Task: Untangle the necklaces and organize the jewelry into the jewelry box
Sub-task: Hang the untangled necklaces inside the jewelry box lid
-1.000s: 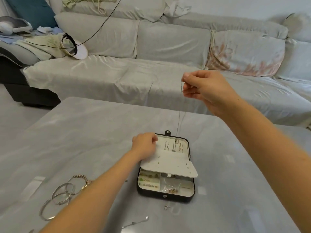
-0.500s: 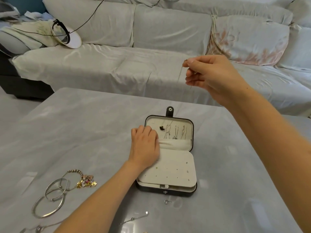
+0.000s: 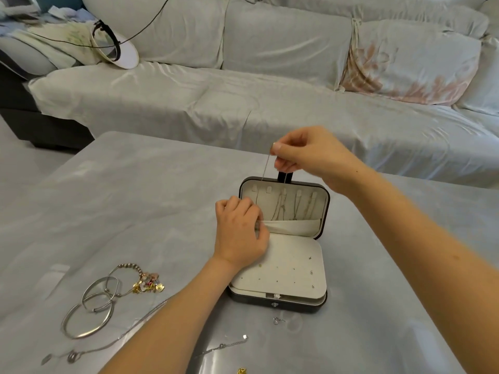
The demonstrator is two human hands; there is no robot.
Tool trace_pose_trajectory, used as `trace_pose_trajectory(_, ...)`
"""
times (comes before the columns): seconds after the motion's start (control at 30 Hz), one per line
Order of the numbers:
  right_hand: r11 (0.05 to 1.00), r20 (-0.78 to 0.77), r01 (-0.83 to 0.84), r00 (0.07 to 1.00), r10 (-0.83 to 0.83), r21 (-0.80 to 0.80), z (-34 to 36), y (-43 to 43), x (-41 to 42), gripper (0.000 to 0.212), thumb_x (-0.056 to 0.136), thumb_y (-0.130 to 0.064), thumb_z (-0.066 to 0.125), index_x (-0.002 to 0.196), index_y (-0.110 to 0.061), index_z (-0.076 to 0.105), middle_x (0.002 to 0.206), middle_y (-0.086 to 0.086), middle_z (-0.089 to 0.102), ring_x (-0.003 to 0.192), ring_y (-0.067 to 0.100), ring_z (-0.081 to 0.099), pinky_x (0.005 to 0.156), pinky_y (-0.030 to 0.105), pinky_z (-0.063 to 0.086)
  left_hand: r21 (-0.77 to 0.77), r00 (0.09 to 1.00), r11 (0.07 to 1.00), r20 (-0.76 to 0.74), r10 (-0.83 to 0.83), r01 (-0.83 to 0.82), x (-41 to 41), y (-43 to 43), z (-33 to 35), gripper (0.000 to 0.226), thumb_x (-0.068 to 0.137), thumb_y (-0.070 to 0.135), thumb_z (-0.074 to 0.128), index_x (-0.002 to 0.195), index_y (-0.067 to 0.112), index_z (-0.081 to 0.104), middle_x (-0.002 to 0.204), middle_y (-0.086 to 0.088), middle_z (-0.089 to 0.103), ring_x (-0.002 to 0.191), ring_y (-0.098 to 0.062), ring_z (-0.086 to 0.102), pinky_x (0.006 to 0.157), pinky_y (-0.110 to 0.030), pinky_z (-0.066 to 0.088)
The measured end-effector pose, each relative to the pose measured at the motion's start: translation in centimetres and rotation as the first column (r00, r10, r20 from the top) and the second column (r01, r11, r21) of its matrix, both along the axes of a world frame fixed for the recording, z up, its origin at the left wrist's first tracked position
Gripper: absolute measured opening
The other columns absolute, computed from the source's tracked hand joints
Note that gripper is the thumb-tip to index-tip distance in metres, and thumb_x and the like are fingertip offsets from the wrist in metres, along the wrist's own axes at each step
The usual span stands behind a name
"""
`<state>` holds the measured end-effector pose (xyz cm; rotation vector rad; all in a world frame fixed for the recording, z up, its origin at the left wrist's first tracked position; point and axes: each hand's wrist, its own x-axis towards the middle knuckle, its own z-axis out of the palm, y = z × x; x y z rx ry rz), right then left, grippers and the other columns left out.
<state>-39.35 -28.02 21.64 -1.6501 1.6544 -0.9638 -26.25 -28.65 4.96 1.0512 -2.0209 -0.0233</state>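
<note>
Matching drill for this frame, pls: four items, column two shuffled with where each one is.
1. thin chain
2. silver bangles
3. left hand
4. small silver piece

A. on the table, left of the jewelry box
B. pinched by the right hand, above the lid
C. on the table, just in front of the box
D. gripping the edge of the lid pocket

Pairs: 1-B, 2-A, 3-D, 4-C

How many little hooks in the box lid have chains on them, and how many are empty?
Hooks with chains: 3
Empty hooks: 2
Total: 5 hooks in the jewelry box lid
</note>
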Motion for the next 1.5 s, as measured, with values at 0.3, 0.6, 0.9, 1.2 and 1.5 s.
trace_pose_trajectory(0.3,0.995,-0.444,0.078,0.89,-0.098,-0.065,-6.2,-1.0,1.1,0.018,0.088,-0.02,0.058,0.086,-0.01,0.073,0.076,0.005,0.07,0.074,0.018,0.064,0.073,0.034,0.052,0.067,1.0,0.998,0.024,0.011,-0.013,0.1,-0.4,-0.1,0.013,0.07,0.024,0.046,0.067,0.018,0.057,0.071,0.006,0.052,0.072,-0.016,0.045,0.074,-0.027,0.022)
trace_pose_trajectory(0.6,0.896,-0.693,0.146,0.586,-0.42,-0.419,-10.8,-1.2,2.6,0.022,0.086,-0.027,0.064,0.079,-0.006,0.064,0.072,0.008,0.064,0.063,0.026,0.061,0.049,0.026,0.028,0.055,1.0,0.998,0.004,0.016,-0.016,0.0,-0.4,-0.1,0.015,0.068,0.025,0.044,0.066,0.016,0.056,0.07,0.005,0.053,0.07,-0.018,0.046,0.073,-0.028,0.022)
trace_pose_trajectory(0.9,0.74,-0.521,0.328,0.547,-0.655,-0.587,-10.3,-1.4,2.2,0.043,0.055,-0.035,0.086,0.07,-0.01,0.054,0.063,0.007,0.055,0.055,0.027,0.05,0.048,0.027,0.025,0.065,1.0,0.998,0.014,0.022,-0.023,0.1,-0.3,-0.1,0.015,0.067,0.024,0.045,0.068,0.017,0.058,0.072,0.006,0.053,0.072,-0.017,0.046,0.075,-0.028,0.022)
trace_pose_trajectory(1.2,0.863,-0.49,0.4,0.711,-0.504,-0.308,-8.8,-1.7,-1.2,0.05,0.064,-0.05,0.077,0.108,-0.035,0.06,0.109,0.001,0.052,0.107,0.021,0.045,0.08,0.03,0.024,0.079,1.0,0.997,0.008,0.016,-0.017,0.1,-0.4,-0.2,0.015,0.066,0.023,0.043,0.068,0.017,0.058,0.072,0.006,0.053,0.071,-0.017,0.045,0.075,-0.029,0.024)
trace_pose_trajectory(1.5,0.902,-0.425,0.341,0.798,-0.427,-0.266,-9.3,-1.5,-1.9,0.04,0.079,-0.052,0.062,0.114,-0.033,0.056,0.109,-0.006,0.06,0.11,0.019,0.049,0.084,0.032,0.022,0.103,1.0,0.995,0.01,0.014,-0.015,0.2,-0.4,-0.2,0.021,0.065,0.024,0.044,0.08,0.018,0.058,0.075,0.008,0.056,0.073,-0.017,0.048,0.074,-0.031,0.026)
